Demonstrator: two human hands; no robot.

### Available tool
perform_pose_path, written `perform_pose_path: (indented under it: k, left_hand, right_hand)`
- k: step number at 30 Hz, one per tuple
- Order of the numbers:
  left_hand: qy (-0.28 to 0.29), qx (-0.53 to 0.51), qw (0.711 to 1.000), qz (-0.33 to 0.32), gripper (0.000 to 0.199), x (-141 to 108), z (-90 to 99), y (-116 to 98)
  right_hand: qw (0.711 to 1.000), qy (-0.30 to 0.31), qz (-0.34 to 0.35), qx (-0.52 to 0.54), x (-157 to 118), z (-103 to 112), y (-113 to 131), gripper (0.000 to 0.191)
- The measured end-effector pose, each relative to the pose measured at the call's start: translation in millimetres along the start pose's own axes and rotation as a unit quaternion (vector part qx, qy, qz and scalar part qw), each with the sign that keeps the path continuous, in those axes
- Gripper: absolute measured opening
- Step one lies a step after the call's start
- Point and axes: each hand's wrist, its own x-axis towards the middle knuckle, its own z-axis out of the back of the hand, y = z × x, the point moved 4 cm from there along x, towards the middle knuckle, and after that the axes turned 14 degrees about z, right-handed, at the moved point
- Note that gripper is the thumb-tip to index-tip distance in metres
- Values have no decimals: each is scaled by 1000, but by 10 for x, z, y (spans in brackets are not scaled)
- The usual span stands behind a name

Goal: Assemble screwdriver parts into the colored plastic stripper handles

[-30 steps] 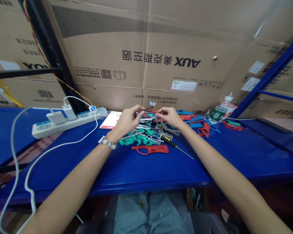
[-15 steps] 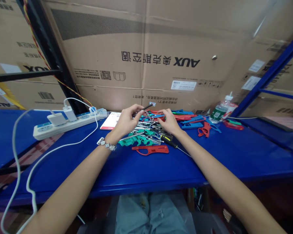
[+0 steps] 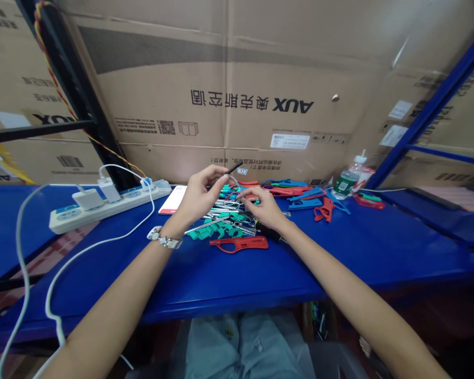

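My left hand (image 3: 200, 196) is closed on a slim black rod-shaped part (image 3: 234, 168) that points up and to the right. A thin pale wire (image 3: 233, 179) curves from its fingertips towards my right hand (image 3: 265, 207). The right hand's thumb and forefinger are pinched together over the pile; what lies between them is too small to make out. Below the hands are thin metal tubes (image 3: 218, 209) and green plastic pieces (image 3: 207, 229). A red gun-shaped lighter shell (image 3: 240, 243) lies in front of them. A screwdriver is mostly hidden under my right hand.
Red and blue lighter shells (image 3: 306, 199) lie to the right, near a plastic bottle (image 3: 346, 180). To the left are a white power strip (image 3: 102, 209) with cables and a white-and-red card or screen (image 3: 174, 199). A large cardboard box (image 3: 221, 63) stands behind the blue table (image 3: 237, 284).
My right hand has moved left and down, and its fingers have come together. The black part stays in my left hand, now tilted more steeply. The view has shifted slightly.
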Motion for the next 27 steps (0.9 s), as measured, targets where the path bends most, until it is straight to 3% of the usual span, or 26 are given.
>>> perform_pose_path:
  k: [5,8,11,17,22,27]
  left_hand:
    - [-11,8,1000,-3,22,19,64,-1]
    - [20,76,997,0,24,-7,86,15]
    - [78,168,983,-5,23,-56,76,72]
    - [150,269,951,-2,25,-148,21,228]
    - [170,266,949,10,30,-187,17,276]
    - [174,256,951,7,36,-198,31,267]
  right_hand:
    - [993,-82,-27,75,8,158,47,18]
    - [990,-110,-49,80,-41,231,40,19]
    - [992,-82,-71,62,-98,255,17,15]
    - [984,69,-88,137,-180,134,73,19]
    - [990,40,-104,81,-195,64,34,35]
    - [988,45,-123,86,-211,15,-13,39]
